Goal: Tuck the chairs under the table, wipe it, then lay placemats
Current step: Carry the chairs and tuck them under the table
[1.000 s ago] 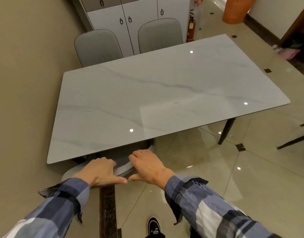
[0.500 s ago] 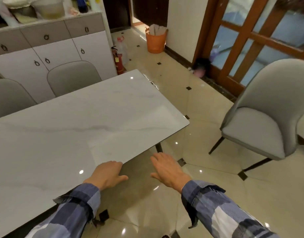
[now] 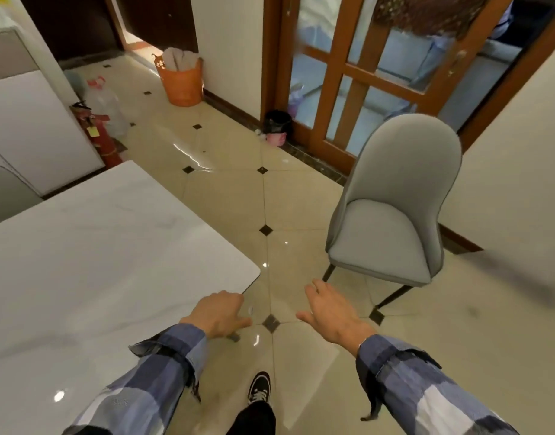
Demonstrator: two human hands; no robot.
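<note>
Chair-tucking is in hand: a grey chair (image 3: 392, 215) stands well right of the worktop (image 3: 97, 262). Left hand (image 3: 218, 313) and right hand (image 3: 331, 312) hang empty, fingers relaxed; next comes grasping its back.

The table (image 3: 81, 262) and far chair (image 3: 6, 196) run off the left edge.

Single head view; looks forward and down, near table (image 3: 81, 262) corner; chair (image 3: 392, 215) ahead.
</note>
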